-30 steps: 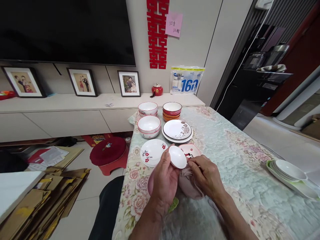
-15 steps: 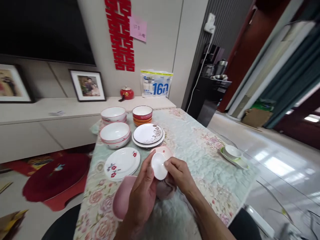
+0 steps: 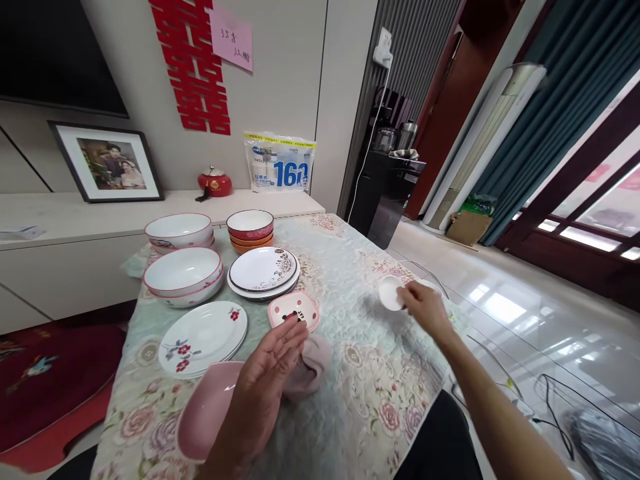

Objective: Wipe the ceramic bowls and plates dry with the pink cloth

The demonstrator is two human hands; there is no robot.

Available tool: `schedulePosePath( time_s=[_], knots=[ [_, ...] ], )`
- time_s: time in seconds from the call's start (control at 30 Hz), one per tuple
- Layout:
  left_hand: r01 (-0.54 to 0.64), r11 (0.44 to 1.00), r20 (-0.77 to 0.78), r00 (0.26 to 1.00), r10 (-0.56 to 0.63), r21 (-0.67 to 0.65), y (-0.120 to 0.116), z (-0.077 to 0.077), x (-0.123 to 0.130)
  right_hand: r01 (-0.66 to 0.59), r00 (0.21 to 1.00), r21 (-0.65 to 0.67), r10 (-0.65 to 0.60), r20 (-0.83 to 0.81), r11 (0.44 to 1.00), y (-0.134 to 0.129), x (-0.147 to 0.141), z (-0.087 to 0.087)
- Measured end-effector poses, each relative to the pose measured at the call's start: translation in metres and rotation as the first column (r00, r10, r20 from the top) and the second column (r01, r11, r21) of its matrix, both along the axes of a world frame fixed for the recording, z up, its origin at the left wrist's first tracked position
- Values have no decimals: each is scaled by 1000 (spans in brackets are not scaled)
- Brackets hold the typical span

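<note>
Out to the right over the table, my right hand [image 3: 426, 308] pinches a small white dish [image 3: 391, 293] by its edge. Behind that hand, a stack of small dishes [image 3: 431, 287] is mostly hidden. My left hand [image 3: 267, 377] is held palm up with fingers stretched out and nothing in it. Just beyond its fingertips lies a pink-rimmed square dish [image 3: 294, 309] with a cartoon print. A greyish-pink cloth [image 3: 311, 367] lies crumpled beside the left hand. The pink bowl [image 3: 207, 413] sits partly behind the left wrist.
White flowered plates [image 3: 203, 337] are stacked at the left, with brown-patterned plates [image 3: 263, 270] beyond. Large pink-rimmed bowls [image 3: 184, 272] and red and orange bowls [image 3: 250, 227] stand toward the cabinet. A floral cloth [image 3: 345, 260] covers the table. Cables [image 3: 553, 413] lie on the floor at right.
My right hand has carried the small white dish away from my left hand, to the right across the table. My left hand has let go of it and opened. The view has turned right.
</note>
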State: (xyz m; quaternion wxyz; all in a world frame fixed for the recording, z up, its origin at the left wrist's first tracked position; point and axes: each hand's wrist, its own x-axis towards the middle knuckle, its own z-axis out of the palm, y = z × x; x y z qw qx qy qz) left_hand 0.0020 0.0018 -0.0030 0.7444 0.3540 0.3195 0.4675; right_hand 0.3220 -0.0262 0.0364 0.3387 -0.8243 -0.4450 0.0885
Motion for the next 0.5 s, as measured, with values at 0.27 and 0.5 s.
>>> schedulePosePath(
  time_s=[0.27,0.5],
  knots=[
    [6,1000,-60,998,-7,-16,0,7,-5,343,913,-228,-266,310,911,-15,113,10],
    [-7,999,-59,998,4,-47,2,10,-7,330,931,-422,-217,294,844,-10,137,-9]
  ],
)
